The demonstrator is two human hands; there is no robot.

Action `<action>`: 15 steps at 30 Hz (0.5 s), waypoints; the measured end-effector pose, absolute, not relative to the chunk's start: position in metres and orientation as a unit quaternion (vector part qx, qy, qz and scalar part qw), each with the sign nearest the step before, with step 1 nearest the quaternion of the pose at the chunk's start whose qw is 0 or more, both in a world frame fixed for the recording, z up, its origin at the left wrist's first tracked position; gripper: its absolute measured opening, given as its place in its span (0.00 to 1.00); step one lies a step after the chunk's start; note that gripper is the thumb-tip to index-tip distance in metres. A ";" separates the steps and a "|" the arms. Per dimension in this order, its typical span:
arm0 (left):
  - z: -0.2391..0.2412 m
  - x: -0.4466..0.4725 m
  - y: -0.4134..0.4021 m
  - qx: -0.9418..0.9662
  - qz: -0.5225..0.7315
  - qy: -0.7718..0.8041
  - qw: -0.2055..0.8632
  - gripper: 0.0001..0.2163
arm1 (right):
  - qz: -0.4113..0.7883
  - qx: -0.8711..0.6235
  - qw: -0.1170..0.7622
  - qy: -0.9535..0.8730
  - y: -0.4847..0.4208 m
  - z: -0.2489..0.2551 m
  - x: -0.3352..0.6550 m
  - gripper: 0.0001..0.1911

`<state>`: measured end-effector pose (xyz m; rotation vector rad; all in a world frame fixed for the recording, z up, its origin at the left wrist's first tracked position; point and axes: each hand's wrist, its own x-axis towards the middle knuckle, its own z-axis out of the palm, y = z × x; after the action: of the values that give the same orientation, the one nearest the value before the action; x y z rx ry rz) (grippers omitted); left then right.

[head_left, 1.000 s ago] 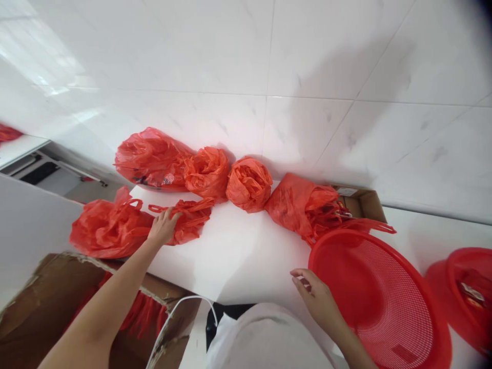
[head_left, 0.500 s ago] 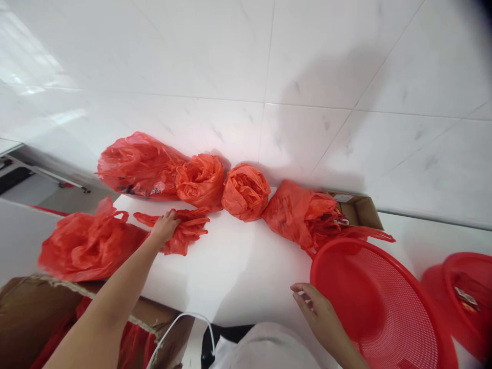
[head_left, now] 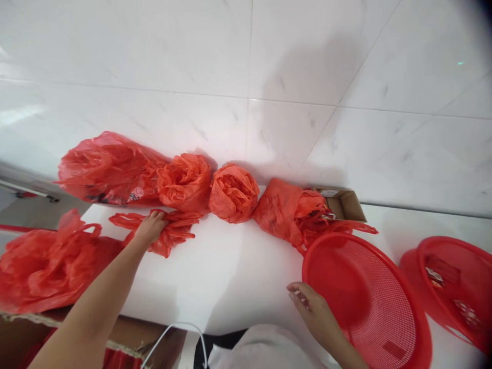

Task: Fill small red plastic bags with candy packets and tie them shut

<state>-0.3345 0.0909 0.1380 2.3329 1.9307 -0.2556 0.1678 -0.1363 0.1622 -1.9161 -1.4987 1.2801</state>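
My left hand point(head_left: 149, 229) reaches out over the white table point(head_left: 230, 277) and closes on a flat bunch of red plastic bags point(head_left: 169, 231). My right hand point(head_left: 313, 312) rests near the table's front edge, fingers loosely curled, touching the rim of a big red mesh basket point(head_left: 369, 302); it holds nothing that I can see. Along the tiled wall lie a large stuffed red bag point(head_left: 103, 166), two balled-up red bags point(head_left: 185, 180) point(head_left: 233, 192) and another red bag point(head_left: 286, 210) with its handles spilling out.
A bulky red bag point(head_left: 42, 264) sits at the left over a cardboard box point(head_left: 126, 343). A small open cardboard box point(head_left: 342, 203) stands by the wall. A second red basket point(head_left: 453, 287) with small items is at the right. A white cable point(head_left: 172, 333) loops at the front edge.
The view has swung left and down a little. My left hand has closed tighter on the bunch of bags and gathered it. My right hand stays by the basket rim.
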 end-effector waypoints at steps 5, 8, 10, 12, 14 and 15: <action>0.146 -0.311 0.070 0.745 -0.066 0.664 -0.016 0.22 | 0.431 -0.688 0.227 -0.538 -0.139 0.174 0.186 0.15; 0.145 -0.300 0.059 0.714 -0.067 0.696 -0.046 0.21 | 0.377 -0.739 0.244 -0.503 -0.147 0.179 0.233 0.16; 0.143 -0.292 0.052 0.692 -0.071 0.717 -0.055 0.20 | 0.310 -0.796 0.244 -0.459 -0.159 0.180 0.282 0.17; 0.140 -0.279 0.043 0.683 -0.064 0.725 -0.053 0.22 | 0.221 -0.852 0.238 -0.411 -0.176 0.179 0.340 0.17; 0.135 -0.259 0.031 0.699 -0.038 0.714 -0.032 0.24 | 0.121 -0.901 0.226 -0.351 -0.196 0.176 0.396 0.17; 0.132 -0.245 0.024 0.718 -0.014 0.696 -0.011 0.24 | 0.071 -0.923 0.204 -0.318 -0.206 0.174 0.421 0.19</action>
<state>-0.2454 0.0244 0.1315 2.2698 2.2024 -0.0457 0.4209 -0.2064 0.1742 -2.5742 -0.8866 0.1974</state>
